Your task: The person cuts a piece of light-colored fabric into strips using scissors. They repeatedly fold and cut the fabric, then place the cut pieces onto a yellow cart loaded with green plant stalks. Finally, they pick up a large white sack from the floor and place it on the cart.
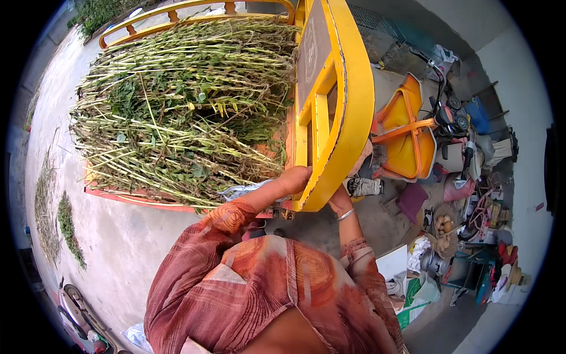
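A yellow metal frame (354, 76) stands upright at the front of a cargo tricycle's bed. My left hand (296, 179) is at the frame's near lower corner, on the bed side. Its fingers look curled, and whatever they hold is hidden by the frame. On the seat side, my right hand (340, 202) is up against the same corner, a silver bangle (346, 215) round the wrist. The frame covers most of its fingers. Cut green plant stalks (183, 106) with leaves and pods lie piled across the bed, left of the frame.
The tricycle's yellow seat (407, 130) and handlebars (454, 115) lie to the right. Beyond are a purple stool (411, 202), a basket of round tan items (445, 227) and cluttered bags. Loose plants (69, 230) lie on the concrete at left, near a parked scooter (79, 315).
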The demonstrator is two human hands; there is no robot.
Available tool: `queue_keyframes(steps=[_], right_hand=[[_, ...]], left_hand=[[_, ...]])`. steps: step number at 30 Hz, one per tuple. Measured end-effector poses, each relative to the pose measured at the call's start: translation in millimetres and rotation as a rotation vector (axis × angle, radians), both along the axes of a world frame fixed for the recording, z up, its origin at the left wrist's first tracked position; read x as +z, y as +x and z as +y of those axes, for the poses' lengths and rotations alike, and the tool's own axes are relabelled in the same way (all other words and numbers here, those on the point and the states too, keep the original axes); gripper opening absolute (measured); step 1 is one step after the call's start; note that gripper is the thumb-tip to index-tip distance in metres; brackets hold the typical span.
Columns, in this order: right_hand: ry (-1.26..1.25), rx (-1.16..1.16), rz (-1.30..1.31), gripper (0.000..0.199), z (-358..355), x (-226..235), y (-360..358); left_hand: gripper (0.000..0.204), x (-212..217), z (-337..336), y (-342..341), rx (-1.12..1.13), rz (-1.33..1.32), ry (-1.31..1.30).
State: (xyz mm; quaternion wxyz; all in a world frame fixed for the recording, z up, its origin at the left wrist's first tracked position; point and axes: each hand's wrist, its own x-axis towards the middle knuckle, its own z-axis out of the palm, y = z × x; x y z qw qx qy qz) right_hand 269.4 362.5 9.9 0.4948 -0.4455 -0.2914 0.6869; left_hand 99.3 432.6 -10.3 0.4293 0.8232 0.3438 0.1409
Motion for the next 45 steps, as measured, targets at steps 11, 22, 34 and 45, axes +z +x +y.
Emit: queue_keyframes(steps=[11, 22, 34, 45], right_hand=[[-0.18, -0.424, 0.161, 0.018, 82.8, -27.7, 2.9], [-0.502, 0.335, -0.704, 0.015, 41.2, -145.7, -20.1], [0.06, 1.579, -0.833, 0.013, -113.6, -153.5, -374.5], [0.201, 2.0, -0.998, 0.011, -375.2, -177.2, -610.9]], left_hand=[[0.028, 16.5, 29.2, 3.0, 0.068, 0.096, 0.036], [0.032, -41.1, -141.3, -87.6, 0.617, -0.21, 0.495], [0.015, -133.0, -721.9, -193.3, 3.071, -0.417, -0.297], [0.01, -274.7, -887.7, -76.7, 2.639, -1.045, -1.567]])
